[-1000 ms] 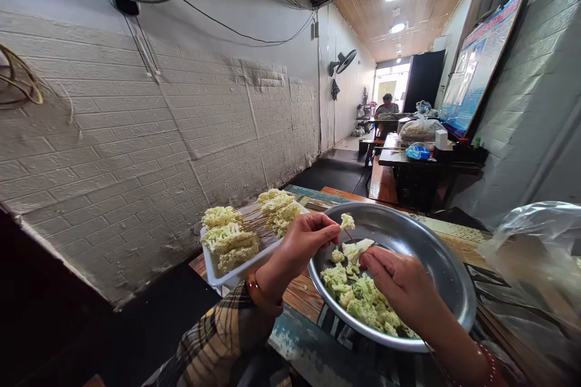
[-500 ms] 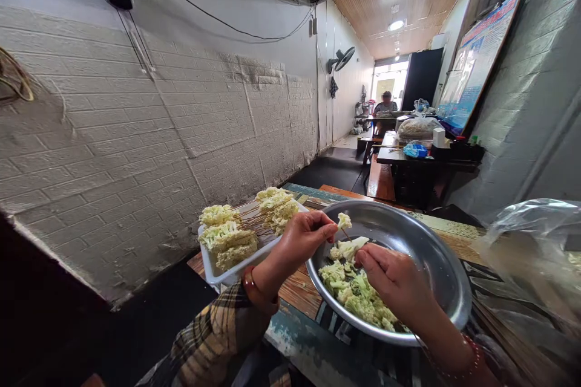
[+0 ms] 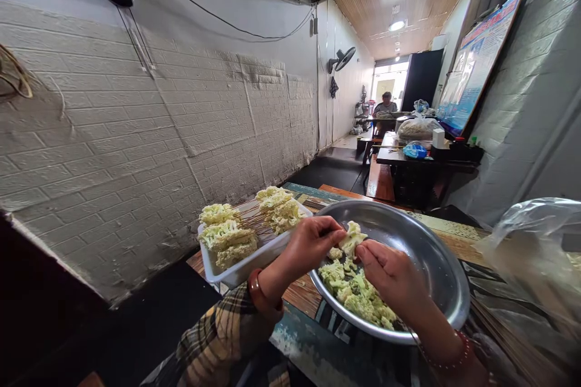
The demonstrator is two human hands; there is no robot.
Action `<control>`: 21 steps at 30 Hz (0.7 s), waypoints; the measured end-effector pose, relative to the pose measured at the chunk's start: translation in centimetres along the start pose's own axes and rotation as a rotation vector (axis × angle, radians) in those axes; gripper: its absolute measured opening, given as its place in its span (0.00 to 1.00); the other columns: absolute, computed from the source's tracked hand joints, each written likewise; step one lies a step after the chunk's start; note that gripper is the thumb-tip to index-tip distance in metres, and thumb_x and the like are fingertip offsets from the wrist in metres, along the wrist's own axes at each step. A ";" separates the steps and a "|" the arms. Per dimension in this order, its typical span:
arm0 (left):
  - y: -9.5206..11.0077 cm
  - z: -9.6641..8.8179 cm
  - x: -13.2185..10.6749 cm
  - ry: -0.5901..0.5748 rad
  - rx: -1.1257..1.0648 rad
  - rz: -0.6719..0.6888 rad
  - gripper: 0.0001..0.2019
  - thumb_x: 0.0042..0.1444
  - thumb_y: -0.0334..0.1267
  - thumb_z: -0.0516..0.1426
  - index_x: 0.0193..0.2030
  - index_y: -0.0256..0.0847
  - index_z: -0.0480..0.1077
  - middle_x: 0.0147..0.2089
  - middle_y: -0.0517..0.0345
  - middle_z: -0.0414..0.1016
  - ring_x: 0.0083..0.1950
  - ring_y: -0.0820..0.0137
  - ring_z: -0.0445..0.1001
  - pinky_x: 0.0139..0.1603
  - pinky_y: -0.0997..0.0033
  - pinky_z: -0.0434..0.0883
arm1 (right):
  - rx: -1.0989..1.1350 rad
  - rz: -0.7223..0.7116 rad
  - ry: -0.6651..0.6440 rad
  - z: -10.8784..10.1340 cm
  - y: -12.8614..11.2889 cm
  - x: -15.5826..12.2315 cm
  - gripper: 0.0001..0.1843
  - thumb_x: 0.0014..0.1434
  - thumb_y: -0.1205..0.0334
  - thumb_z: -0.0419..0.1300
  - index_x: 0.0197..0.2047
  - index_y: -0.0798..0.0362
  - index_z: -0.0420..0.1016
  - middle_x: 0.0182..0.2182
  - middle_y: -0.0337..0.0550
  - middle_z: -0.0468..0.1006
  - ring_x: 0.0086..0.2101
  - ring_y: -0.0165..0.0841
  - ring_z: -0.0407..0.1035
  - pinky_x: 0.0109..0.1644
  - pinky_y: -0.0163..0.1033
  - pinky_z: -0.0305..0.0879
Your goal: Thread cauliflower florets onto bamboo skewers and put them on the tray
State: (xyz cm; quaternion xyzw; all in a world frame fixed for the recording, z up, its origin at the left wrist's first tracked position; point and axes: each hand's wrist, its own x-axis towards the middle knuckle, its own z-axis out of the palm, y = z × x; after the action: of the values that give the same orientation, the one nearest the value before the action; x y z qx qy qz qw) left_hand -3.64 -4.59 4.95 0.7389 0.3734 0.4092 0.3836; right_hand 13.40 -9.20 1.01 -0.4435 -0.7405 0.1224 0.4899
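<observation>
While both hands meet over the near left part of the bowl (image 3: 429, 254), a floret (image 3: 351, 240) sits between them, right of the left hand (image 3: 315, 239) and up-left of the right hand (image 3: 394, 273). Neither is nearer, as both touch it. The left fingers pinch its left edge; the right fingers grip its lower right side. What shows of it stands roughly upright, though the fingers hide enough that its true long axis is uncertain, and I cannot tell whether a skewer runs through it. More florets (image 3: 358, 296) lie below in the bowl; skewers (image 3: 255, 221) loaded with florets fill the tray (image 3: 240, 269) beyond the left wrist. On the right wall, a poster (image 3: 476, 66) carries print too slanted and small to read.
</observation>
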 end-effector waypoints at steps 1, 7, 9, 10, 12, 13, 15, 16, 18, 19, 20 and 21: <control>0.2 0.2 0.0 0.017 0.003 0.016 0.14 0.53 0.46 0.60 0.26 0.35 0.74 0.25 0.58 0.71 0.26 0.75 0.63 0.28 0.74 0.59 | 0.002 0.005 -0.004 -0.1 0.0 0.1 0.20 0.66 0.56 0.47 0.22 0.50 0.63 0.17 0.33 0.64 0.19 0.29 0.61 0.25 0.34 0.54; 0.5 0.8 0.0 0.121 -0.274 -0.049 0.18 0.55 0.51 0.59 0.40 0.38 0.77 0.37 0.53 0.76 0.35 0.71 0.69 0.33 0.73 0.64 | 0.002 0.037 0.024 -0.4 -0.7 0.2 0.20 0.67 0.55 0.45 0.25 0.49 0.63 0.19 0.35 0.68 0.21 0.31 0.64 0.26 0.35 0.56; 0.3 1.3 -0.1 0.076 -0.375 -0.102 0.18 0.53 0.52 0.60 0.38 0.37 0.76 0.35 0.54 0.76 0.33 0.73 0.69 0.33 0.74 0.64 | -0.007 0.012 0.038 -0.2 -0.7 0.2 0.20 0.67 0.55 0.45 0.24 0.49 0.62 0.19 0.35 0.68 0.21 0.31 0.63 0.26 0.35 0.54; 0.2 1.6 -0.1 0.043 -0.418 -0.120 0.17 0.52 0.51 0.62 0.35 0.36 0.76 0.33 0.56 0.75 0.31 0.74 0.68 0.33 0.74 0.63 | -0.009 0.002 0.040 -0.1 -0.7 0.2 0.19 0.67 0.55 0.45 0.24 0.49 0.61 0.19 0.36 0.68 0.21 0.31 0.63 0.26 0.36 0.54; 0.1 2.2 -0.1 -0.008 -0.500 -0.152 0.17 0.50 0.50 0.64 0.32 0.35 0.73 0.27 0.60 0.71 0.27 0.77 0.65 0.30 0.76 0.61 | -0.005 -0.008 0.029 0.1 -0.7 0.1 0.19 0.67 0.56 0.46 0.24 0.49 0.62 0.19 0.36 0.68 0.21 0.31 0.63 0.26 0.36 0.54; 0.1 2.5 0.0 -0.016 -0.532 -0.168 0.17 0.49 0.50 0.64 0.30 0.35 0.72 0.25 0.61 0.70 0.25 0.78 0.64 0.29 0.76 0.60 | -0.002 -0.006 0.022 0.1 -0.7 0.1 0.19 0.67 0.56 0.46 0.24 0.49 0.62 0.19 0.35 0.68 0.21 0.31 0.63 0.26 0.36 0.54; 0.3 2.7 0.2 0.014 -0.573 -0.188 0.17 0.48 0.49 0.65 0.30 0.35 0.71 0.24 0.62 0.69 0.25 0.78 0.63 0.28 0.76 0.60 | 0.003 0.002 0.005 0.0 -0.8 0.0 0.19 0.68 0.56 0.45 0.25 0.49 0.62 0.18 0.34 0.66 0.20 0.31 0.63 0.26 0.35 0.55; 0.4 2.7 0.3 0.038 -0.582 -0.184 0.17 0.48 0.49 0.65 0.30 0.35 0.70 0.25 0.61 0.70 0.25 0.78 0.64 0.28 0.76 0.61 | 0.006 0.009 0.000 0.0 -0.8 0.0 0.19 0.68 0.56 0.45 0.25 0.49 0.63 0.18 0.34 0.66 0.20 0.30 0.63 0.26 0.35 0.55; 0.8 2.6 0.5 0.062 -0.605 -0.161 0.17 0.49 0.49 0.65 0.30 0.35 0.70 0.26 0.60 0.70 0.26 0.77 0.66 0.30 0.76 0.62 | 0.006 0.020 0.002 -0.2 -0.8 -0.1 0.19 0.68 0.56 0.45 0.26 0.50 0.64 0.19 0.35 0.68 0.22 0.31 0.65 0.28 0.35 0.57; 0.9 2.5 0.6 0.063 -0.618 -0.146 0.17 0.49 0.49 0.64 0.31 0.35 0.70 0.26 0.60 0.71 0.27 0.76 0.67 0.31 0.75 0.63 | 0.008 0.025 0.010 -0.2 -0.8 -0.2 0.19 0.68 0.57 0.45 0.27 0.50 0.66 0.21 0.36 0.70 0.23 0.31 0.66 0.29 0.35 0.58; 1.1 2.5 0.6 0.061 -0.627 -0.131 0.17 0.50 0.50 0.64 0.31 0.35 0.70 0.27 0.60 0.71 0.28 0.76 0.68 0.31 0.75 0.64 | 0.015 0.029 0.019 -0.2 -0.8 -0.2 0.19 0.68 0.57 0.45 0.28 0.50 0.67 0.23 0.37 0.73 0.25 0.32 0.68 0.30 0.35 0.59; 1.2 2.5 0.6 0.057 -0.634 -0.120 0.17 0.51 0.50 0.63 0.31 0.35 0.70 0.27 0.60 0.71 0.28 0.75 0.68 0.32 0.74 0.65 | 0.028 0.031 0.030 -0.2 -0.7 -0.2 0.19 0.69 0.57 0.45 0.29 0.51 0.69 0.25 0.39 0.75 0.27 0.33 0.70 0.31 0.36 0.60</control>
State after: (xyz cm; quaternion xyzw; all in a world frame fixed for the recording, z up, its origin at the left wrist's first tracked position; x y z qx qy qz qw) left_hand -0.91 -5.23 5.28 0.5477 0.2808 0.5024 0.6072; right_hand 13.22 -9.86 1.45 -0.4499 -0.7242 0.1338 0.5052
